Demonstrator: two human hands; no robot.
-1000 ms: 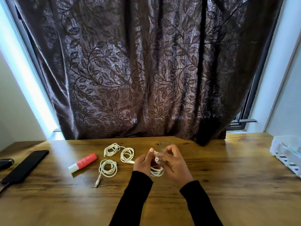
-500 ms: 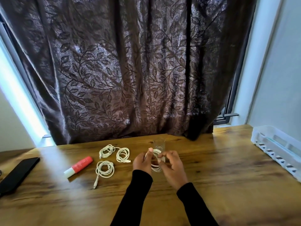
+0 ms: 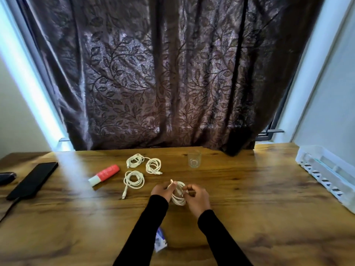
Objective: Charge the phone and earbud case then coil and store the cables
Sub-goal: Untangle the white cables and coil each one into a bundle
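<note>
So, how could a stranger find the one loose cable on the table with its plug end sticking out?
Start at the red and white tube on the wooden table. Just right of it lie three white coils; take the nearest one, the cable. Only this coil has a straight tail running toward the person, ending in a plug.

Four white coiled cables: three on the table (image 3: pixel 249 189) at (image 3: pixel 134 160), (image 3: pixel 153 166), (image 3: pixel 134 179), one held (image 3: pixel 178 193). One phone (image 3: pixel 32 180), one glass (image 3: pixel 194 159), one red tube (image 3: pixel 104 175), one white tray (image 3: pixel 326 173).
</note>
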